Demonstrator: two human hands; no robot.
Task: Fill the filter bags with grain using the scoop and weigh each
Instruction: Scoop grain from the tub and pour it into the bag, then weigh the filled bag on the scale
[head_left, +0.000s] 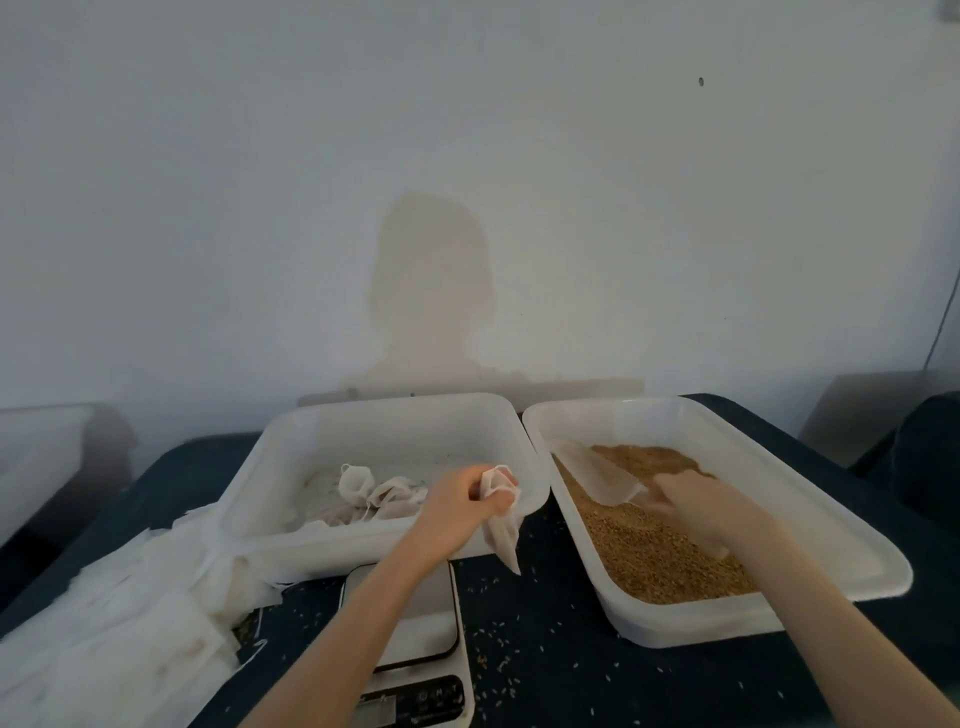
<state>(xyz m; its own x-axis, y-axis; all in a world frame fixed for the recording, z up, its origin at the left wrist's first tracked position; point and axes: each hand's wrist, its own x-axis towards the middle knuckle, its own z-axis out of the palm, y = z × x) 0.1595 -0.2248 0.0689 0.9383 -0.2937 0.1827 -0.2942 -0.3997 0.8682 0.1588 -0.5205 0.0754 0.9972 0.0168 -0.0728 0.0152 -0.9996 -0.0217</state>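
A dark table (545, 670) stands against a pale wall, dotted with spilled grains. Two big white plastic tubs sit side by side on it. The right tub (810, 499) holds a broad bed of brown grain (649, 556). The left tub (395, 431) holds a small cluster of filled, tied filter bags (374, 496), so several look done already. Beside that tub, at the table's left edge, lies a thick stack of flat empty bags (119, 618), which suggests most of the job remains. A white kitchen scale (415, 629) sits in front, between the tubs, with nothing on its platform.

The person's left hand (457, 506) pinches the mouth of one limp, empty filter bag (501, 535), which hangs over the gap between the tubs. The right hand (685, 499) grips the handle of a clear plastic scoop (597, 475), whose blade rests in the grain. This bag, I judge, is unfilled and unweighed.
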